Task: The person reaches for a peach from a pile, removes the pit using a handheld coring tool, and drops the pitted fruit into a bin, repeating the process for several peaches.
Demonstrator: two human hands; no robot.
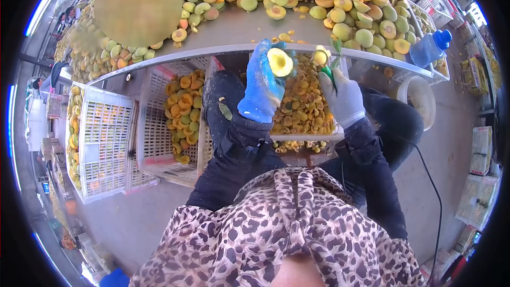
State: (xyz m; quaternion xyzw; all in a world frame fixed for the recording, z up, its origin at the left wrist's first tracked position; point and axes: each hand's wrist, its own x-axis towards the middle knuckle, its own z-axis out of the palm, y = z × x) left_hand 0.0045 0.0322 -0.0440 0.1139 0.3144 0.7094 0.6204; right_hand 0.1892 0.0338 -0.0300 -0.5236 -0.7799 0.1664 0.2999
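My left hand [261, 87], in a blue glove, holds a halved yellow fruit [280, 62] with its hollow cut face turned up. To its right, my right hand [342, 95], in a pale grey glove, is closed round the green handle of a tool [329, 74]. At the tool's upper end sits a small yellowish piece [321, 56], apart from the fruit half. Both hands are over a crate of orange-yellow fruit pieces [305, 101], just on the near side of the metal table's edge.
Halved fruits [366, 10] are piled on the metal table [234, 25]. A blue-capped bottle [429, 49] stands at its right, above a white bucket [419, 101]. White crates [106, 138] with fruit are at the left. A black cable [438, 202] hangs at the right.
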